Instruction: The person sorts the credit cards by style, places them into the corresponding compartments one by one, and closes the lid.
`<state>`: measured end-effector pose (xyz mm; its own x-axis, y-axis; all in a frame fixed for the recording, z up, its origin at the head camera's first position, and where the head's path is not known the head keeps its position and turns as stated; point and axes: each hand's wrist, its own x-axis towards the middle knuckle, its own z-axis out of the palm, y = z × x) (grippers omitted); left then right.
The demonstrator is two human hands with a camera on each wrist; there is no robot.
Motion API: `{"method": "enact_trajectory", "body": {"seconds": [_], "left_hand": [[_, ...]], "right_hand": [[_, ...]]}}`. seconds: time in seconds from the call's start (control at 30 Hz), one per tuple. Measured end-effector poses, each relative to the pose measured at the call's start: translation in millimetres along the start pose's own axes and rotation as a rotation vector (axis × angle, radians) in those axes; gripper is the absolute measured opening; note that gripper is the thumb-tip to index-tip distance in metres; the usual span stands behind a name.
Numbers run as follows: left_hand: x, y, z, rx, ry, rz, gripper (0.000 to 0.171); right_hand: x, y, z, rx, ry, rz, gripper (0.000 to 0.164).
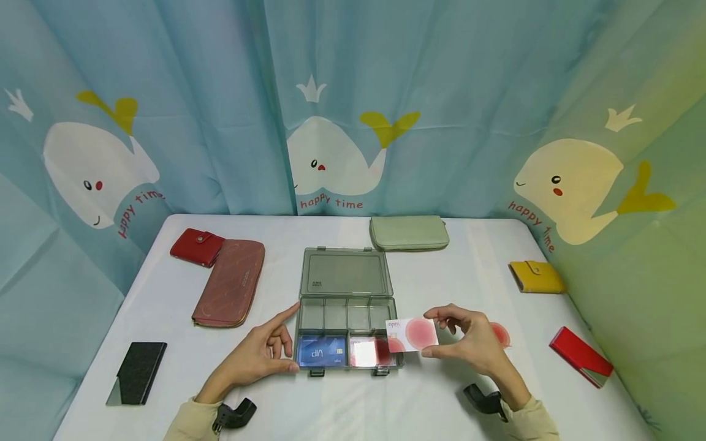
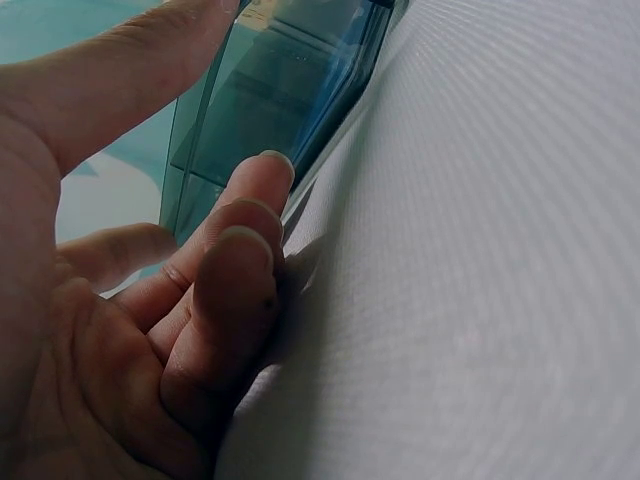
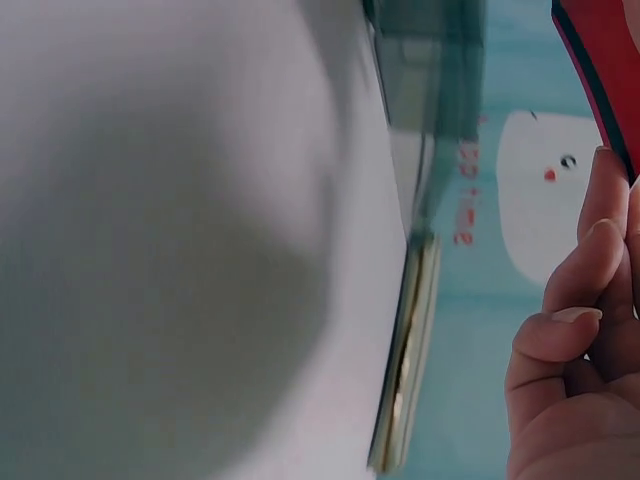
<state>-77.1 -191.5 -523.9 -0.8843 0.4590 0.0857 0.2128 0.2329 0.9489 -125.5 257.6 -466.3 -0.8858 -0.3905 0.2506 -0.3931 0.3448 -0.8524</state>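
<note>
Pink and white, a card [image 1: 412,335] hung in the right hand [image 1: 470,343] in the head view, its right edge pinched between thumb and forefinger. Its left part was over the right side of the clear grey box [image 1: 335,315]; whether the two touched, I couldn't tell. The left hand [image 1: 252,355] had thumb and forefinger spread along the box's left side, thumb at the front corner, the other fingers loosely bent. The lid [image 1: 347,269] was open on the far side. Four small compartments ran along the back and two wider ones in front, with a blue card [image 1: 322,351] in the left and a red and white card [image 1: 364,353] in the right. Around them on the white counter [image 1: 353,410] lay a red wallet [image 1: 197,247] close against a brown wallet [image 1: 229,282], a black card case [image 1: 142,372], a green wallet [image 1: 410,233], a yellow wallet [image 1: 536,277] and a red card case [image 1: 581,356].

From the left wrist, the thumb stretched towards the box's see-through wall, bent fingertips near the counter.

From the right wrist, fingers closed on something red at the picture's edge, mostly cut off; the box and green wallet showed beyond.
</note>
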Motion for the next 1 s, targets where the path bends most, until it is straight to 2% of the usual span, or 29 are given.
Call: {"method": "enact_trajectory", "body": {"seconds": [0.33, 0.67, 1.0], "left_hand": [[0.3, -1.2, -0.5, -0.009, -0.004, 0.018, 0.110], [0.8, -0.8, -0.5, -0.008, 0.000, 0.006, 0.110], [0.2, -0.4, -0.8, -0.008, 0.001, 0.009, 0.110]], "right_hand": [[6, 0, 25, -0.019, -0.068, -0.004, 0.054], [9, -4, 39, -0.079, -0.060, -0.021, 0.055], [12, -2, 52, -0.120, -0.079, 0.046, 0.056]]}}
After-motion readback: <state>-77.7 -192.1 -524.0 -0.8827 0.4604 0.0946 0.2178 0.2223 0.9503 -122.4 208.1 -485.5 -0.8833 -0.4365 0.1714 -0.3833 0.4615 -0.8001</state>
